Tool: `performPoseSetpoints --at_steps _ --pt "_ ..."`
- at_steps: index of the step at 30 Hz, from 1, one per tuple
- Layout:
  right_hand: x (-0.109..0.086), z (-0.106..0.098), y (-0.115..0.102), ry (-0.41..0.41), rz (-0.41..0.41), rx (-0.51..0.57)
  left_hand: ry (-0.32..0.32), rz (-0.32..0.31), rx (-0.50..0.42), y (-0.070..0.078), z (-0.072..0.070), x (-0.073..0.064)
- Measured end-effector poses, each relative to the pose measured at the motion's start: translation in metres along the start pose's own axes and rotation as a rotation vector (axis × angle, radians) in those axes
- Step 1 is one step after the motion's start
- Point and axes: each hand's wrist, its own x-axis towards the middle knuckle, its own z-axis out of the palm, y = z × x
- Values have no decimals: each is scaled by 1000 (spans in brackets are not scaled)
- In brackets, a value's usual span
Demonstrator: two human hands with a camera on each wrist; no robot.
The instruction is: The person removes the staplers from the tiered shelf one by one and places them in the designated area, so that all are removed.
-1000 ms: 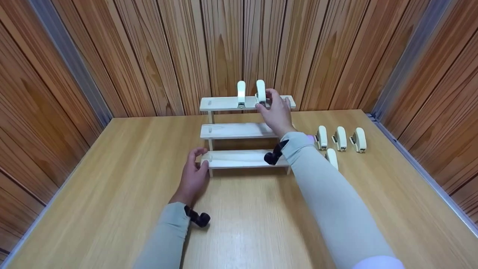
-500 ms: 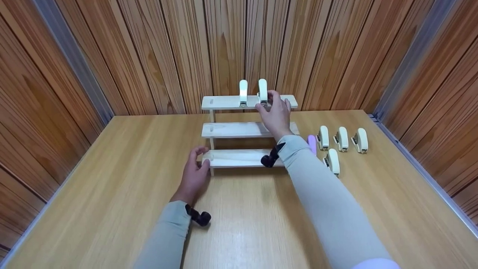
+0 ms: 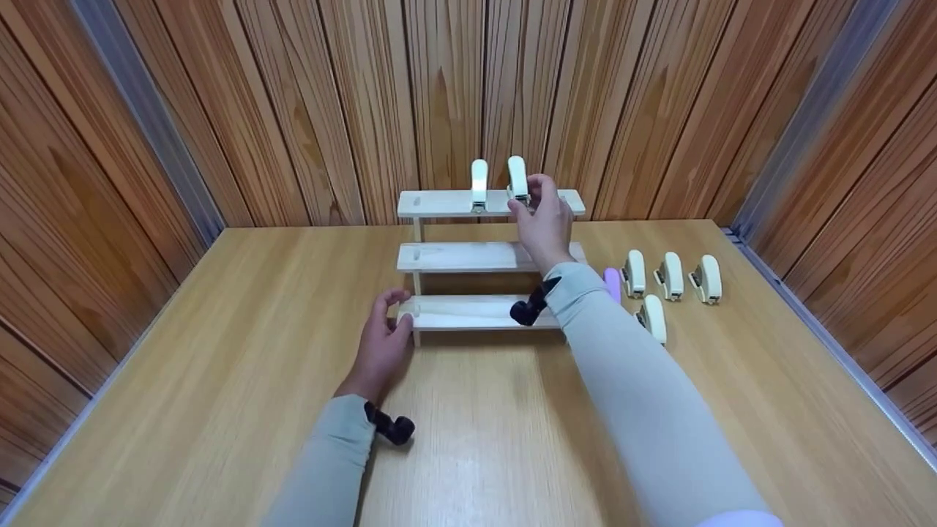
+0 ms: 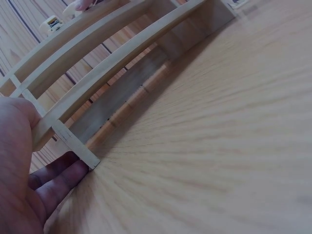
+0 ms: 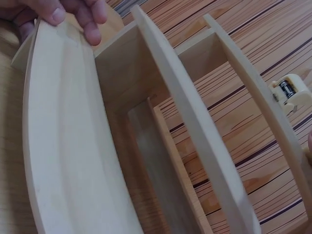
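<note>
My right hand [image 3: 544, 225] pinches a cream mini stapler [image 3: 517, 178] between thumb and fingers, over the top board of a three-tier wooden shelf rack [image 3: 468, 256]. This stapler stands on end, leaning slightly. To its left, a second cream stapler [image 3: 479, 184] stands upright on the same board; the right wrist view shows one stapler [image 5: 291, 92] at that board's edge. My left hand [image 3: 379, 338] grips the left end of the lowest board. In the left wrist view, fingers [image 4: 61, 183] of that hand lie behind the rack's side leg [image 4: 75, 145].
Right of the rack, several more cream staplers stand on the wooden table [image 3: 468, 439], among them a front one [image 3: 653, 318] and a far-right one [image 3: 707, 279]. A purple object [image 3: 612, 284] is partly behind my right sleeve. A wood-panelled wall [image 3: 366, 110] rises behind.
My right hand has shifted slightly right and back with the stapler, whose lean has grown a little. The left hand keeps its hold on the rack. The head view has shifted slightly.
</note>
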Motion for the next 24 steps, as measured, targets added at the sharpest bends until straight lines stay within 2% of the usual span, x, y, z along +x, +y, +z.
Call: performPoseSetpoints --at_steps 5,14,20,24 --pt "0 -3 -2 5 19 72 -3 -21 -11 -1 1 -1" --pt "-4 -14 -1 -29 40 146 -13 -13 -13 -1 1 0" --pt "-9 -23 -1 -42 23 147 -14 18 -16 -2 -1 1" --pt "-15 -30 2 -60 10 158 -14 13 -18 -2 -2 0"
